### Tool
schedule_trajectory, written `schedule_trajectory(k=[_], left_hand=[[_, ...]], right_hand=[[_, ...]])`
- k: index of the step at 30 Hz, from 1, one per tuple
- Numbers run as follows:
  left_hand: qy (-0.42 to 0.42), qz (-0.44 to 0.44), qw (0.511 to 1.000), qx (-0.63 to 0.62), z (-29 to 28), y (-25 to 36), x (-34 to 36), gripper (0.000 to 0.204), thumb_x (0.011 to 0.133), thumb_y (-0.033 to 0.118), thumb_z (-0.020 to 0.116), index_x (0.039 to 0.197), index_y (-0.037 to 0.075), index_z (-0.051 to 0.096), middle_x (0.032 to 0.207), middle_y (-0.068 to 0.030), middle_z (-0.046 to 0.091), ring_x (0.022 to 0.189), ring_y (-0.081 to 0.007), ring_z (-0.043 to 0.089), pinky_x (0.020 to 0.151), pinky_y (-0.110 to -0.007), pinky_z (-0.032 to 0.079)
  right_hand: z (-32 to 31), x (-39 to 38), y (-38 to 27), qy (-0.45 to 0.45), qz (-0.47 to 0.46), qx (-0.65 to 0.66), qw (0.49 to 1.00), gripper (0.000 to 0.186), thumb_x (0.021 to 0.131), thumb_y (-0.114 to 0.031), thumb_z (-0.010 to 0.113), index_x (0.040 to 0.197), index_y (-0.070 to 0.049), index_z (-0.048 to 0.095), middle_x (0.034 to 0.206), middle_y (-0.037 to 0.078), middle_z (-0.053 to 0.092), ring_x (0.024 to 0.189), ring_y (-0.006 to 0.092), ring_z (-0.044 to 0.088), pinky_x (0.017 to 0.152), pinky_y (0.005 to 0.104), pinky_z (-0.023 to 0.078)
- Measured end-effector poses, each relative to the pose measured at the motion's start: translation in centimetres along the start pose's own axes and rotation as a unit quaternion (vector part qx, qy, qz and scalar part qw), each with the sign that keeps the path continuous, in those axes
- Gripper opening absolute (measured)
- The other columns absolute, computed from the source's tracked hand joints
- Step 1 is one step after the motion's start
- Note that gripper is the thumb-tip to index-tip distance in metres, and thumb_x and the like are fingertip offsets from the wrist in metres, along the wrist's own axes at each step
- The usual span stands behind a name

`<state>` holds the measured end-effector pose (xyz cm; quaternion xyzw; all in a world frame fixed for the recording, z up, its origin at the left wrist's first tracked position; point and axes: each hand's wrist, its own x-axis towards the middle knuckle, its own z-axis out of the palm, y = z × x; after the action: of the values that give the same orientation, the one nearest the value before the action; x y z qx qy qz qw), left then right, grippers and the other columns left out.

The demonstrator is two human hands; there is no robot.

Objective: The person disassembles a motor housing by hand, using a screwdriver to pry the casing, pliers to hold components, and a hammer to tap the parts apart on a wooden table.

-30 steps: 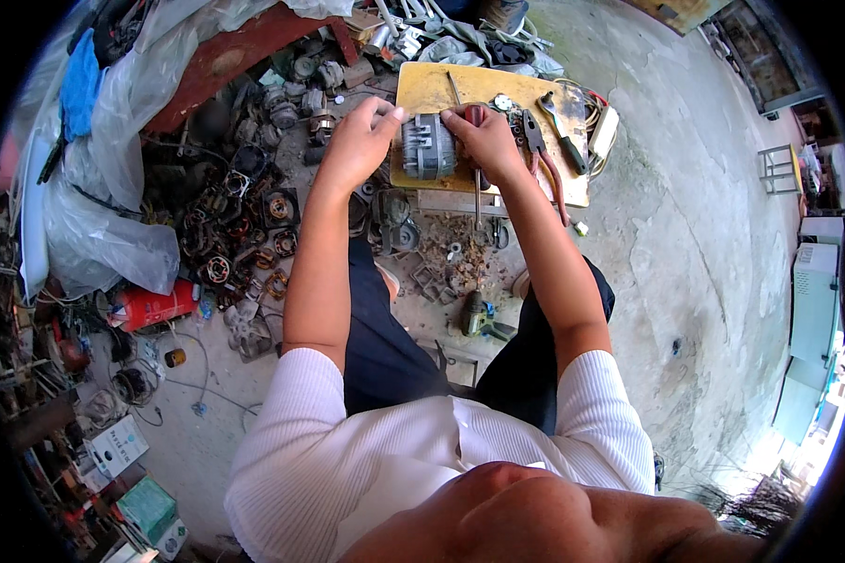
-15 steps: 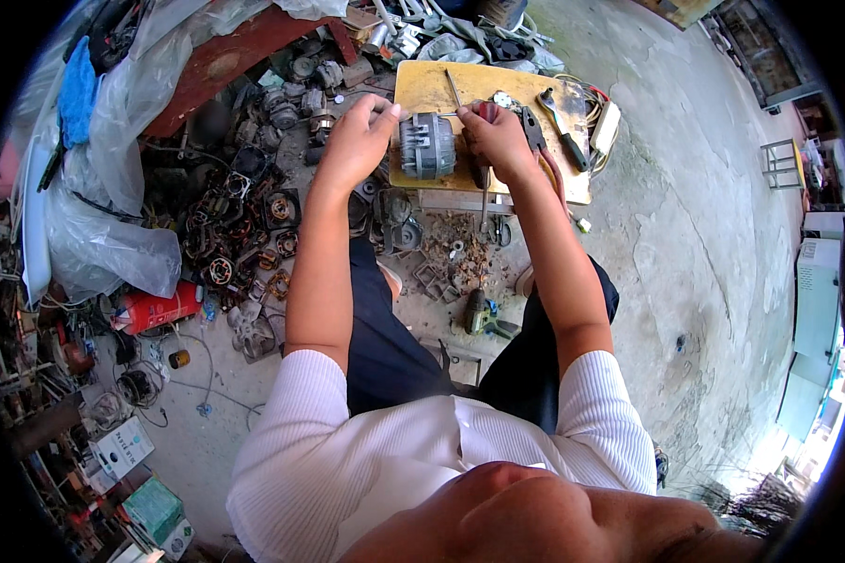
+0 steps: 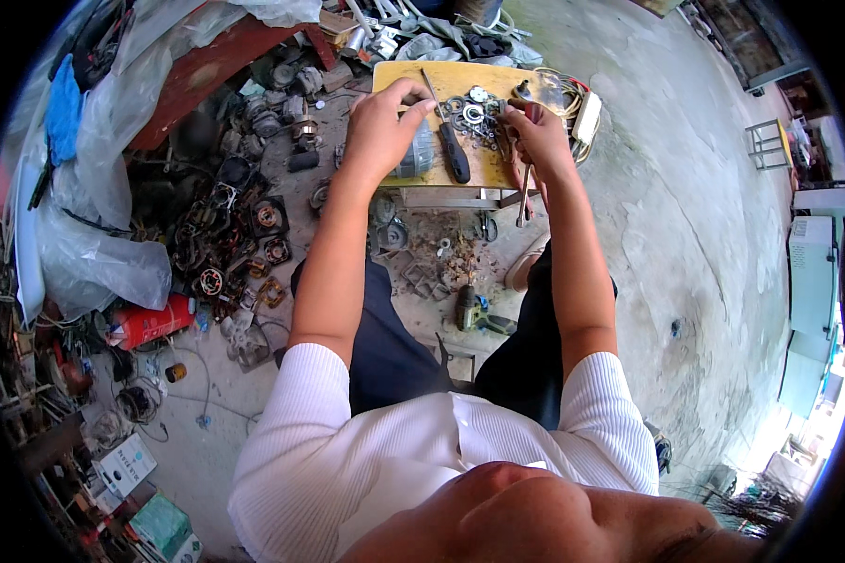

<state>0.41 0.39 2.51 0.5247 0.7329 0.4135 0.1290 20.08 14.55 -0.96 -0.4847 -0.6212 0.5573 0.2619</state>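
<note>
My left hand point(image 3: 388, 129) is over the grey motor housing point(image 3: 411, 161) on the yellow board point(image 3: 399, 77), fingers bent and thumb apart, with nothing visible between them. My right hand point(image 3: 539, 136) grips a long metal-shafted tool point(image 3: 523, 202) that hangs downward; its upper part is largely hidden by my fingers. Between my hands lie a black-handled screwdriver point(image 3: 453, 150), metal rings and washers point(image 3: 474, 114) and small hardware. Red-handled pliers point(image 3: 515, 164) are partly covered beside my right hand.
Motor parts point(image 3: 244, 216) are piled on the floor at left, near plastic sheeting point(image 3: 127, 263) and a red cylinder point(image 3: 150, 321). A drill point(image 3: 469, 310) lies below the board. Coiled cable and a white power strip point(image 3: 587, 117) are at the board's right, a stool point(image 3: 768, 143) farther right.
My hands have moved right relative to the board, the left now covering much of the motor housing. The screwdriver's handle and the loose rings now show between them. The view has shifted slightly.
</note>
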Motion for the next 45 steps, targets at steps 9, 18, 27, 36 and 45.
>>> schedule_trajectory(k=[9,18,27,36,45], left_hand=[[0.008,0.08,0.994,0.08,2.4,2.0,1.1,0.032,0.088,0.032,0.067,0.114,0.014,0.069,0.107,-0.0116,0.071,0.101,-0.0285,0.065,0.1,-0.04,0.041],[0.033,-0.062,0.998,-0.007,-1.8,-1.5,-0.6,0.03,0.092,0.026,0.065,0.114,0.007,0.067,0.1,-0.0125,0.071,0.093,-0.0191,0.067,0.084,-0.031,0.049],[-0.075,-0.087,0.981,-0.157,-4.3,-3.9,-2.3,0.048,0.085,0.028,0.075,0.125,0.007,0.061,0.119,-0.0107,0.065,0.11,-0.0195,0.06,0.096,-0.033,0.045],[-0.185,-0.042,0.98,-0.065,-3.5,-3.9,-2.8,0.094,0.063,0.026,0.088,0.145,0.013,0.044,0.144,-0.0158,0.048,0.133,-0.0277,0.045,0.11,-0.036,0.035],[-0.151,-0.007,0.988,0.02,-3.4,-3.9,-2.6,0.088,0.063,0.028,0.087,0.14,0.011,0.048,0.136,-0.0143,0.055,0.126,-0.028,0.051,0.107,-0.037,0.038]], right_hand=[[-4.2,-0.2,-0.4,-0.051,0.06,0.279,0.957,0.035,0.096,-0.031,0.061,0.108,0.001,0.062,0.092,0.009,0.068,0.066,0.0109,0.06,0.058,0.021,0.051],[-5.8,-1.9,-1.8,-0.092,0.14,0.404,0.899,0.05,0.095,-0.053,0.049,0.083,-0.005,0.055,0.073,0.008,0.056,0.058,0.0145,0.047,0.049,0.023,0.041],[-2.8,-3.4,0.6,-0.103,0.101,0.259,0.955,0.038,0.094,-0.039,0.065,0.092,-0.001,0.064,0.078,0.004,0.065,0.06,0.0084,0.06,0.054,0.0174,0.052],[-3.3,-3.1,2.5,-0.147,0.103,0.214,0.96,0.039,0.096,-0.041,0.061,0.086,-0.003,0.064,0.075,0.001,0.062,0.058,0.0074,0.057,0.051,0.0179,0.047],[-5.1,-2.5,3.0,-0.254,0.189,0.269,0.91,0.047,0.097,-0.051,0.053,0.087,-0.006,0.064,0.076,0.001,0.06,0.06,0.0096,0.056,0.054,0.0189,0.047]])
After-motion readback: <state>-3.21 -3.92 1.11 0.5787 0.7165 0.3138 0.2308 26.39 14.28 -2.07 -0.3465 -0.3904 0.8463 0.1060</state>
